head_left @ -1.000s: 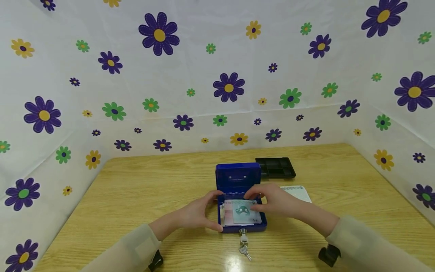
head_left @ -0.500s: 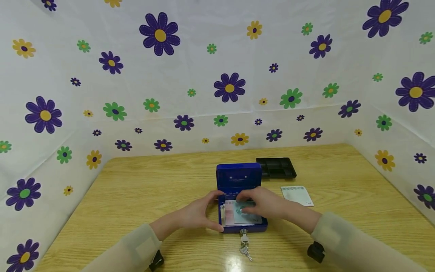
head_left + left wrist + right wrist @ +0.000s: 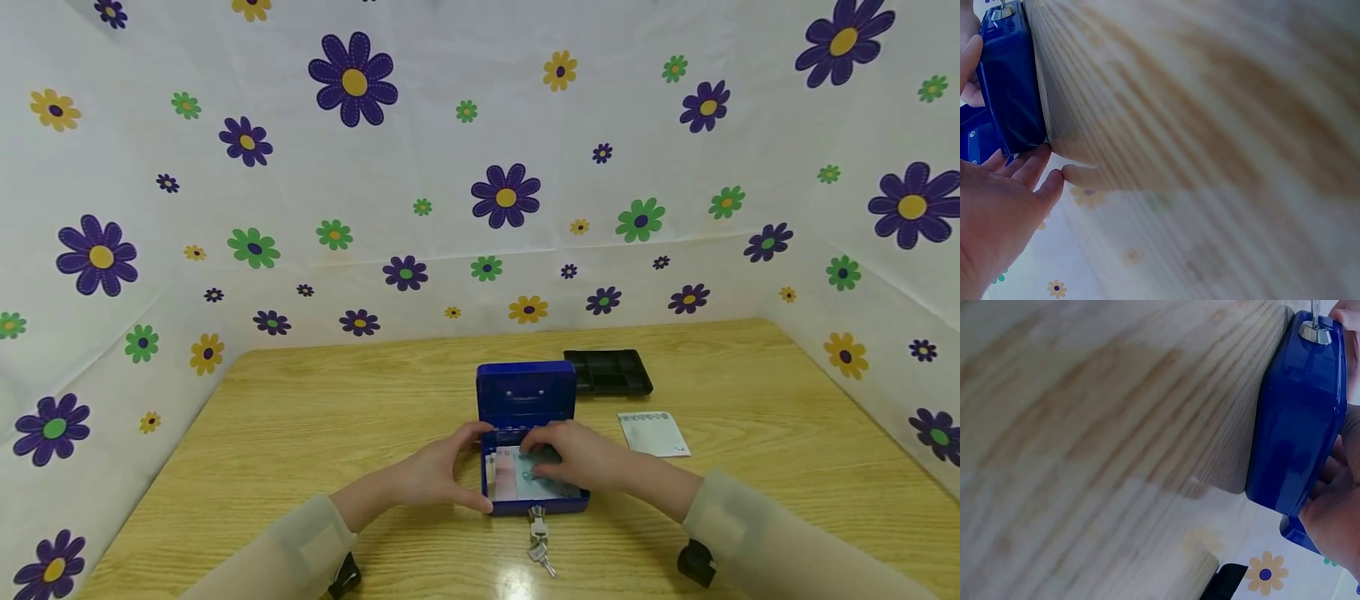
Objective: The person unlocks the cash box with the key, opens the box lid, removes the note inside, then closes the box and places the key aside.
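A blue cash box (image 3: 536, 506) stands on the table with its lid (image 3: 525, 393) raised. Several banknotes (image 3: 505, 475) lie flat inside, a greenish one on top. My left hand (image 3: 431, 468) holds the box's left side, thumb at the front corner and fingers at the back corner. In the left wrist view the fingertips (image 3: 1038, 159) touch the lower edge of the box. My right hand (image 3: 585, 458) reaches over the right wall, bent fingers resting on the notes and covering part of them. Keys (image 3: 540, 550) hang from the front lock.
A black compartment tray (image 3: 609, 372) lies behind the box to the right. A pale banknote (image 3: 654, 434) rests on the wooden table (image 3: 352, 400), right of the box. Flower-printed cloth (image 3: 420, 167) encloses the table at the back and both sides.
My right hand has moved left and slightly down over the notes, and the top note has shifted slightly. The pale note on the table now shows fully. My left hand has stayed put.
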### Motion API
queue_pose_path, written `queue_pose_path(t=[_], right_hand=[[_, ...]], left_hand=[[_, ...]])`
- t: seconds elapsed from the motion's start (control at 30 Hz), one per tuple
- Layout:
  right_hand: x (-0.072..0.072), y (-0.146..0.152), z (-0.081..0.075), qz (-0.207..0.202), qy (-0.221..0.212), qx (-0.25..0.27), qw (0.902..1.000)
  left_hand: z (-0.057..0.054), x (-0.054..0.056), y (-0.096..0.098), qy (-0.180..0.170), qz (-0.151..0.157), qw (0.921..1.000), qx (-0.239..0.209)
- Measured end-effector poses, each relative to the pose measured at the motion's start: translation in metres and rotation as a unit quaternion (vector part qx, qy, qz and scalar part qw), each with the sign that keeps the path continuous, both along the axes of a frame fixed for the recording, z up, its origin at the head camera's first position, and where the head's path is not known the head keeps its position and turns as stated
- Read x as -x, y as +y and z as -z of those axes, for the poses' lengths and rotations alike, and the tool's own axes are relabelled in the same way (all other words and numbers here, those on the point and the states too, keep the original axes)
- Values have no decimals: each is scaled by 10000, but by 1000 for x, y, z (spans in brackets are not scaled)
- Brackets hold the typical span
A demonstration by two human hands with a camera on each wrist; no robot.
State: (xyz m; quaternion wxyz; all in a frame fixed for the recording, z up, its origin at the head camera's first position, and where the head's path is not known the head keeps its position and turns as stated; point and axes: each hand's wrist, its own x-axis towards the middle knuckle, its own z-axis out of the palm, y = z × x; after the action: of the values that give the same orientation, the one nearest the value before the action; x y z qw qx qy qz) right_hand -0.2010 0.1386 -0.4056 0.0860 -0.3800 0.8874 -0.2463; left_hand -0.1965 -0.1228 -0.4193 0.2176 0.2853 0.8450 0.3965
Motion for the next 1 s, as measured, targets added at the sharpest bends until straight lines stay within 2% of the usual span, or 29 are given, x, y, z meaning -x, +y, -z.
queue_pose_path(t=[0.4,0.77,1.0], right_hand=[[0,-2,1,271,-211,639,9974],[2,1,0,267,-423,755,9959],[1,1,-1,134,-408,814,9958]], left_hand=[[0,-1,-1,15,9,10000,-18],[1,1,-1,78,-19,10000,-4],[2,1,-1,42,-17,10000,21]])
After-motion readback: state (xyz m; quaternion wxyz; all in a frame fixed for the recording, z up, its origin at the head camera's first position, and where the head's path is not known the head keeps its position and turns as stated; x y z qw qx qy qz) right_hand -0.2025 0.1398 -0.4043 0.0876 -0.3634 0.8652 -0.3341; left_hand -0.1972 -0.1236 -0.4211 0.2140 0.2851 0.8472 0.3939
